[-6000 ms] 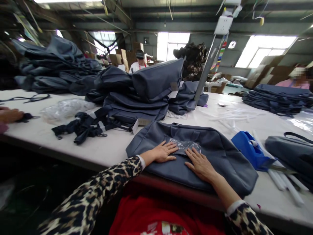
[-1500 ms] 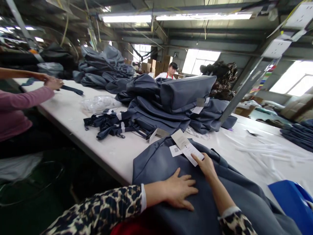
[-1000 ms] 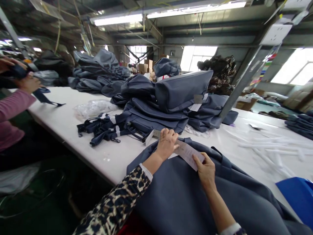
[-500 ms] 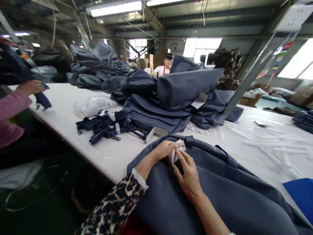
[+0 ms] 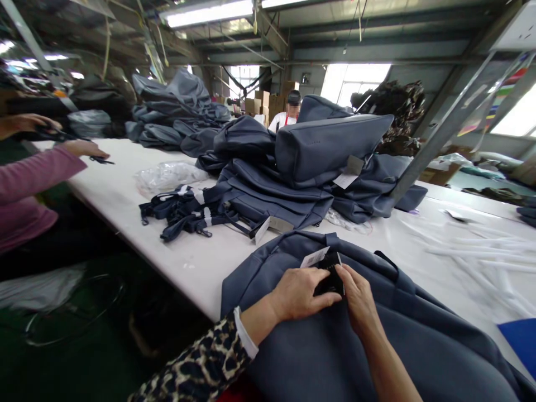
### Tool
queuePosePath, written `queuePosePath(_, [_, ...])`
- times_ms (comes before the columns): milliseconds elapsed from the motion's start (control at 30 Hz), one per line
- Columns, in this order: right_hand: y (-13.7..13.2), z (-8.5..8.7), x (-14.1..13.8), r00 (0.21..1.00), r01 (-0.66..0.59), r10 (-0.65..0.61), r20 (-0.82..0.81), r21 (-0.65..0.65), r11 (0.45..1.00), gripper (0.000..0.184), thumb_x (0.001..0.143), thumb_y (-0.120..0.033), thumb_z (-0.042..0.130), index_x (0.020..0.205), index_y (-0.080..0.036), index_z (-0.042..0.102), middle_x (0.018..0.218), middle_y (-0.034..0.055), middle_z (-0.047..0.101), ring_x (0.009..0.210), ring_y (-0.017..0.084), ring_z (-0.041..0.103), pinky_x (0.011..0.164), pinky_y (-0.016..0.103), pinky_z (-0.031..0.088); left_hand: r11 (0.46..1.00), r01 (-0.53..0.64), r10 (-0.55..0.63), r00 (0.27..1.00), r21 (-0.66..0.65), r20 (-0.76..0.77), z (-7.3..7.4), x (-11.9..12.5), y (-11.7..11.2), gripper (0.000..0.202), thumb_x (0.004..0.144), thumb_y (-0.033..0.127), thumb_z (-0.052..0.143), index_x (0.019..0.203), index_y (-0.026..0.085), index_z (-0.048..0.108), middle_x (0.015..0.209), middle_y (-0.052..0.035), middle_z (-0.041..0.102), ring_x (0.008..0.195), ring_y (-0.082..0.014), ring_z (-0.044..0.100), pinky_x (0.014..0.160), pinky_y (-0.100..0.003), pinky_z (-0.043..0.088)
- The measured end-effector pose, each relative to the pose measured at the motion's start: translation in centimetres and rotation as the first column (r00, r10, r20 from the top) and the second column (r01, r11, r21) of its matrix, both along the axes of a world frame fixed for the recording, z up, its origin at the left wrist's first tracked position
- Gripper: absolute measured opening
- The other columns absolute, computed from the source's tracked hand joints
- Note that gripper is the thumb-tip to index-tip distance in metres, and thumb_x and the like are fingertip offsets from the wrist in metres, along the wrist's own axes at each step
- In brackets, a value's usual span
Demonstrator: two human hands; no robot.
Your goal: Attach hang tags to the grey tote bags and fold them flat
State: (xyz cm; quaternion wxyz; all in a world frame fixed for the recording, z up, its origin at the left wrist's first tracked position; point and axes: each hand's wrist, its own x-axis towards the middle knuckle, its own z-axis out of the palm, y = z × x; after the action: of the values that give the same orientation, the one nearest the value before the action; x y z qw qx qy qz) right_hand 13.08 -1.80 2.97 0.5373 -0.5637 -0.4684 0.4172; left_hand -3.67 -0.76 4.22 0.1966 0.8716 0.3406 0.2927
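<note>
Hands together, my left hand (image 5: 298, 293) and right hand (image 5: 359, 296) meeting over a small black piece (image 5: 333, 274), fingers pinching it from both sides. Its exact kind is not clear. A white paper tag (image 5: 314, 257) sticks up just behind it; I cannot tell whether the two are joined.

Both hands rest on a slate-blue fabric bag (image 5: 402, 340), which lies at the near edge of the white work table (image 5: 180, 273) and spreads toward me. A thin dark handle (image 5: 386, 260) arcs on the bag just beside my right hand. My left sleeve, leopard print (image 5: 196, 363), ends in a white cuff (image 5: 245, 333).

Beyond the bag: a tall stack of matching bags (image 5: 272, 190), with a hanging tag (image 5: 268, 229) near its base. Left of the stack lie bundled dark straps (image 5: 176, 216) and a clear plastic bag (image 5: 168, 176). To the right lie white plastic strips (image 5: 473, 262) and a blue container (image 5: 519, 340).

At far left, a co-worker in a pink sleeve (image 5: 29, 178) handles a narrow dark item (image 5: 54, 134) at the table. Another person in a red apron (image 5: 285, 121) stands farther off.
</note>
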Motion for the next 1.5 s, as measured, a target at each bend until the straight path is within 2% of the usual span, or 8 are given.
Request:
queuePosePath(167, [0.1,-0.2,0.9,0.997,0.006,-0.008,-0.072,-0.030,1.000,0.040,0.075,-0.055,0.067,0.084,-0.016,0.072,0.068,0.0006,0.065,0.062,0.017,0.055,0.056,0.026,0.043,0.927,-0.324,0.234,0.893,0.188,0.385,-1.0,-0.3,1.1,0.015,0.094,0.032,0.059,0.103,0.019,0.062,0.098,-0.0059,0.068,0.094,-0.0189,0.064,0.086,-0.031,0.051])
queuePosePath(267, [0.2,-0.6,0.9,0.996,-0.012,0.007,-0.094,-0.048,0.999,0.042,0.073,-0.054,0.070,0.089,-0.015,0.073,0.073,0.0030,0.070,0.068,0.020,0.060,0.061,0.027,0.045,0.882,-0.451,0.348,0.818,0.137,0.458,-1.1,-0.4,1.9,0.066,0.083,0.046,0.073,0.135,0.018,0.045,0.129,-0.0137,0.058,0.124,-0.0281,0.053,0.105,-0.045,0.043])
queuePosePath(500, [0.4,-1.8,0.4,0.994,-0.024,0.022,-0.104,-0.018,1.000,0.044,0.075,-0.053,0.070,0.096,-0.016,0.075,0.083,0.0053,0.074,0.079,0.024,0.065,0.070,0.031,0.048,0.989,-0.146,0.136,0.969,0.033,0.207,-1.0,-0.3,2.1,0.100,0.068,0.063,0.078,0.149,0.023,0.034,0.133,-0.0111,0.059,0.123,-0.0285,0.055,0.107,-0.046,0.045])
queuePosePath(700, [0.4,-1.9,-0.1,0.988,-0.010,0.012,-0.154,0.012,1.000,0.044,0.073,-0.053,0.072,0.096,-0.016,0.075,0.088,0.0049,0.075,0.081,0.023,0.065,0.071,0.031,0.049,0.972,-0.097,0.074,0.990,0.213,0.117,-1.3,-0.3,1.9,0.027,0.098,0.027,0.053,0.123,0.019,0.061,0.123,-0.0051,0.066,0.112,-0.0201,0.058,0.100,-0.035,0.049])
queuePosePath(933, [0.0,-2.0,-0.9,0.989,-0.024,0.026,-0.145,0.016,1.000,0.041,0.078,-0.052,0.065,0.092,-0.015,0.073,0.083,0.0045,0.073,0.071,0.019,0.063,0.059,0.026,0.046,0.896,-0.036,0.154,0.960,0.443,-0.234,-1.4,0.2,0.4,0.023,0.097,0.018,0.050,0.117,0.015,0.061,0.104,-0.0074,0.066,0.095,-0.0230,0.058,0.081,-0.036,0.051])
queuePosePath(1067, [-0.2,-2.6,-1.0,0.996,-0.016,0.018,-0.085,0.019,1.000,0.042,0.081,-0.053,0.060,0.092,-0.014,0.072,0.080,0.0046,0.072,0.068,0.017,0.060,0.060,0.026,0.047,0.936,-0.040,0.121,0.969,0.349,-0.216,-1.5,0.4,0.1,0.036,0.094,0.049,0.055,0.107,0.016,0.064,0.102,-0.0080,0.063,0.098,-0.0254,0.056,0.082,-0.038,0.050])
queuePosePath(1367, [-0.7,-1.2,3.4,0.961,0.006,-0.004,0.276,-0.007,1.000,0.039,0.080,-0.052,0.061,0.101,-0.021,0.071,0.069,0.0012,0.067,0.063,0.020,0.063,0.062,0.034,0.053,0.945,-0.071,0.168,0.943,0.320,-0.287,-3.4,0.6,0.6,0.033,0.091,0.031,0.064,0.120,0.019,0.055,0.120,-0.0081,0.058,0.106,-0.0264,0.052,0.089,-0.040,0.046])
queuePosePath(1500, [-3.3,-1.5,7.0,0.679,-0.100,-0.015,0.734,0.113,0.989,0.040,0.089,-0.048,0.057,0.121,-0.026,0.066,0.114,0.0083,0.069,0.103,0.026,0.063,0.093,0.044,0.049,0.936,-0.021,0.139,0.939,0.350,-0.315,-4.4,0.9,0.7,0.044,0.092,0.034,0.061,0.131,0.017,0.049,0.138,-0.0100,0.050,0.122,-0.0276,0.046,0.101,-0.042,0.040])
